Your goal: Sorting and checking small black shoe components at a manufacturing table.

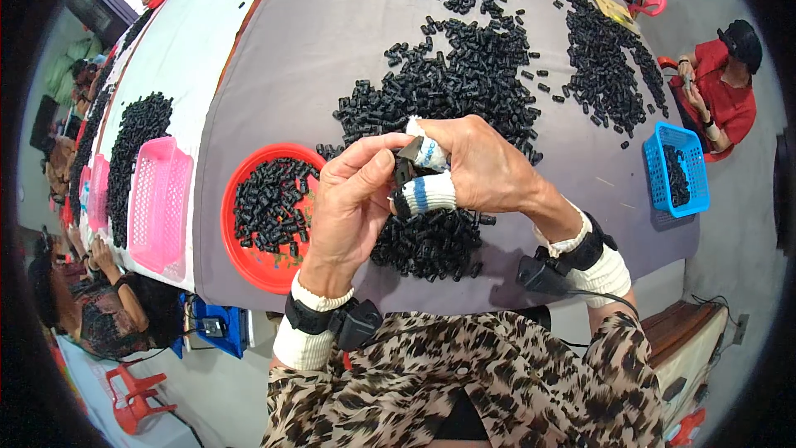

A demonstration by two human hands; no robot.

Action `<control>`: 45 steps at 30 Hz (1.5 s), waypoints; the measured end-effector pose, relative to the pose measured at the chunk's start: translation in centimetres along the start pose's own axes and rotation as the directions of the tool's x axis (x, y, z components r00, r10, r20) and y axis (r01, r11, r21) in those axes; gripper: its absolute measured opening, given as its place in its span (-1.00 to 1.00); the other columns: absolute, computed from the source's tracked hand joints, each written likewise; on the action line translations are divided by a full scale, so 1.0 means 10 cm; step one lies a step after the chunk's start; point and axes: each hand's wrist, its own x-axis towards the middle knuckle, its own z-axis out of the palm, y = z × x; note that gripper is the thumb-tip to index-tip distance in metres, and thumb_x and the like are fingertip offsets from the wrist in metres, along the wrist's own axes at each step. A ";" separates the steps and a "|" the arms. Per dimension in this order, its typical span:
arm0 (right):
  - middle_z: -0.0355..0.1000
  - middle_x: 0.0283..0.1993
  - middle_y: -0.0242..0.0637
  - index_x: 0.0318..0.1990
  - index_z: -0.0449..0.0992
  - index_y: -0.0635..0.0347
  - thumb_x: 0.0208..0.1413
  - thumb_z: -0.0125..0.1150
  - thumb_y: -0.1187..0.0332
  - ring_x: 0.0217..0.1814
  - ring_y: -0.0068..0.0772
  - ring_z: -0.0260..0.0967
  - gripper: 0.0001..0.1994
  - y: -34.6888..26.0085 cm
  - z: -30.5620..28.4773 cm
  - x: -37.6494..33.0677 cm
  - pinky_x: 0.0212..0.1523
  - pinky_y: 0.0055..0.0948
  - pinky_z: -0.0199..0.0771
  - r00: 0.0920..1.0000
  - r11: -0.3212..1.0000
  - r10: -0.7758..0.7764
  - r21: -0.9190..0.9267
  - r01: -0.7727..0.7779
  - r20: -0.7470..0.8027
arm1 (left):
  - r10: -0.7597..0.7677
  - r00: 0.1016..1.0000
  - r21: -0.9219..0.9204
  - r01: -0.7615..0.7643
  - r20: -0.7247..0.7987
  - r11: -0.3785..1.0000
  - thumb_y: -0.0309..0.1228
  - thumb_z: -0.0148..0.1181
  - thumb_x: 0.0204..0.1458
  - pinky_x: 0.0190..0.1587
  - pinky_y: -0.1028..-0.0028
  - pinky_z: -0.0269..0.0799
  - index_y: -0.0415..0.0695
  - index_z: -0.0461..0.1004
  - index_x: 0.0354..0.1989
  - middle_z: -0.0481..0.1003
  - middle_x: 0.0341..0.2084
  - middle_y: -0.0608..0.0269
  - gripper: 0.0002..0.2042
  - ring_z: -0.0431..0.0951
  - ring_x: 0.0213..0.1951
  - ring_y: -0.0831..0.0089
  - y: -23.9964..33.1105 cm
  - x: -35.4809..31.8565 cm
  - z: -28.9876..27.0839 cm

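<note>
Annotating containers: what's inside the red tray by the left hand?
The red tray holds small black parts, some green-flecked bottom showing. Anything beneath the heap is covered; the left hand hides some rim.

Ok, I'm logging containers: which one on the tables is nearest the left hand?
The round red plastic tray beside the left hand, holding small black parts. The pink baskets and blue basket are rectangular, perforated and farther away.

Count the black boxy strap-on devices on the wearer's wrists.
2: one black boxy device behind the left hand, a second device behind the right hand, both strapped over white ribbed cuffs.
</note>
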 end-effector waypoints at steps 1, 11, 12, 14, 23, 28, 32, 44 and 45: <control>0.32 -0.61 -0.15 -0.50 0.32 0.31 -0.22 0.34 0.09 -0.57 -0.22 0.32 -0.56 0.00 -0.01 0.00 -0.51 -0.33 0.27 1.000 1.000 0.016 -0.015 -0.016 0.015 | -0.006 1.000 -0.018 0.007 0.016 1.000 -0.43 0.06 0.09 -0.35 0.64 0.47 -0.29 0.42 -0.12 0.50 -0.29 0.22 -0.77 0.50 -0.34 0.60 0.01 -0.01 0.00; 0.32 -0.61 -0.15 -0.51 0.34 0.33 -0.22 0.30 0.11 -0.58 -0.24 0.31 -0.59 0.02 0.01 -0.01 -0.50 -0.32 0.28 1.000 1.000 -0.010 0.001 0.010 0.012 | 0.010 0.994 -0.066 -0.003 0.108 0.998 -0.45 0.04 0.10 -0.26 0.59 0.45 -0.32 0.41 -0.11 0.50 -0.28 0.19 -0.76 0.50 -0.27 0.56 0.00 -0.01 -0.06; 0.33 -0.59 -0.19 -0.43 0.36 0.31 -0.23 0.33 0.18 -0.57 -0.30 0.29 -0.63 0.02 0.00 -0.02 -0.49 -0.36 0.29 1.000 0.999 -0.002 -0.033 0.003 0.022 | 0.019 0.996 -0.043 -0.015 0.086 0.999 -0.45 0.04 0.10 -0.25 0.58 0.45 -0.33 0.41 -0.11 0.50 -0.28 0.18 -0.76 0.50 -0.27 0.55 -0.01 0.00 -0.04; 0.34 -0.56 -0.22 -0.36 0.38 0.28 -0.23 0.37 0.26 -0.56 -0.36 0.28 -0.65 0.03 -0.02 -0.02 -0.47 -0.40 0.30 1.000 0.998 0.009 -0.067 -0.006 0.030 | 0.027 0.997 -0.021 -0.025 0.067 0.999 -0.45 0.04 0.10 -0.24 0.57 0.45 -0.33 0.40 -0.11 0.49 -0.28 0.18 -0.76 0.50 -0.26 0.55 -0.03 0.01 -0.04; 0.34 -0.56 -0.21 -0.36 0.37 0.29 -0.21 0.35 0.24 -0.56 -0.35 0.28 -0.65 0.07 0.00 -0.03 -0.47 -0.39 0.30 0.999 1.000 -0.018 -0.019 0.018 0.042 | 0.006 0.998 -0.071 -0.002 0.063 0.997 -0.46 0.02 0.11 -0.23 0.57 0.47 -0.33 0.40 -0.11 0.49 -0.28 0.19 -0.76 0.50 -0.25 0.55 -0.05 0.01 -0.05; 0.34 -0.55 -0.20 -0.36 0.37 0.30 -0.19 0.33 0.24 -0.56 -0.34 0.27 -0.65 0.06 -0.02 -0.03 -0.48 -0.37 0.29 0.999 0.997 -0.021 -0.077 0.024 0.040 | -0.013 0.998 -0.094 0.019 0.059 0.995 -0.45 0.01 0.12 -0.24 0.57 0.46 -0.32 0.41 -0.12 0.49 -0.29 0.21 -0.77 0.50 -0.27 0.56 -0.07 0.01 -0.03; 0.33 -0.57 -0.18 -0.37 0.37 0.30 -0.18 0.33 0.23 -0.57 -0.29 0.27 -0.66 0.09 0.01 -0.03 -0.49 -0.36 0.29 0.998 0.995 -0.044 -0.088 0.047 0.038 | -0.003 0.999 -0.088 0.006 0.032 0.996 -0.44 0.02 0.12 -0.22 0.56 0.46 -0.32 0.41 -0.12 0.49 -0.30 0.22 -0.77 0.50 -0.27 0.56 -0.10 0.01 -0.04; 0.35 -0.58 -0.20 -0.40 0.38 0.30 -0.14 0.31 0.24 -0.58 -0.33 0.29 -0.69 0.15 0.04 -0.07 -0.51 -0.39 0.31 0.997 0.993 -0.055 -0.099 0.059 0.047 | -0.017 1.000 -0.074 0.018 0.013 0.997 -0.44 0.04 0.11 -0.16 0.52 0.44 -0.32 0.41 -0.14 0.49 -0.29 0.21 -0.78 0.49 -0.24 0.53 -0.15 0.02 -0.07; 0.35 -0.58 -0.22 -0.40 0.38 0.30 -0.15 0.33 0.25 -0.58 -0.37 0.28 -0.68 0.11 0.03 -0.08 -0.51 -0.40 0.30 0.999 0.997 -0.046 -0.058 0.047 0.030 | -0.026 1.000 -0.091 0.026 0.002 0.996 -0.43 0.03 0.11 -0.15 0.51 0.44 -0.31 0.41 -0.14 0.49 -0.29 0.20 -0.78 0.49 -0.24 0.52 -0.15 0.01 -0.04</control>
